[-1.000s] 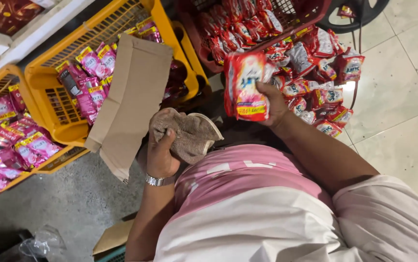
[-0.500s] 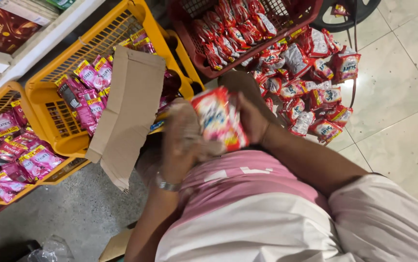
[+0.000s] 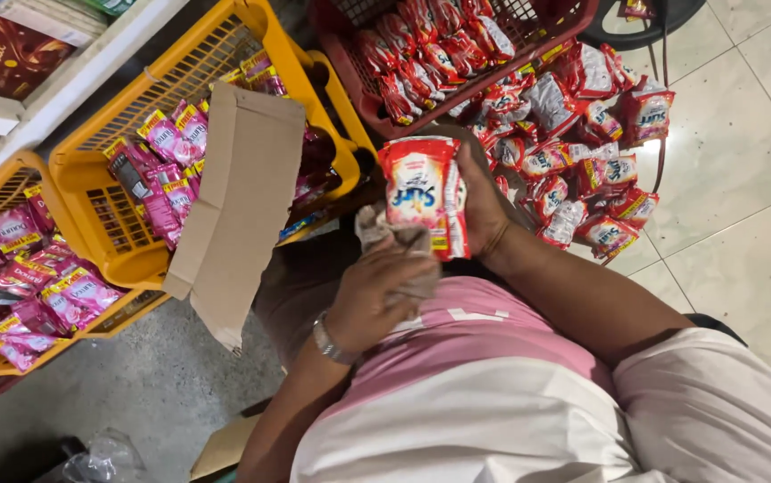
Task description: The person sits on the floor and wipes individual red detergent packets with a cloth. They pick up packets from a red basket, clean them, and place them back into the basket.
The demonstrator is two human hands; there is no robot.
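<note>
Right hand (image 3: 484, 210) clamps a red-and-white plastic sachet packet (image 3: 423, 192), held upright above the lap. Left hand (image 3: 376, 295) grips a crumpled beige cloth (image 3: 394, 243) pressed against the packet's lower edge. Yellow plastic crate (image 3: 126, 259) stands left; loose red packets (image 3: 582, 179) lie right.

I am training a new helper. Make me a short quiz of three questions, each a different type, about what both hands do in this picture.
1. True or false: the right hand holds a red and white packet upright.
2. What does the left hand press against the packet?
A. a grey cloth
B. a cardboard sheet
C. a pink sachet
3. Fill in: the cardboard sheet leans on the ___ basket.

Key:
1. True.
2. A, the grey cloth.
3. Yellow.
</note>
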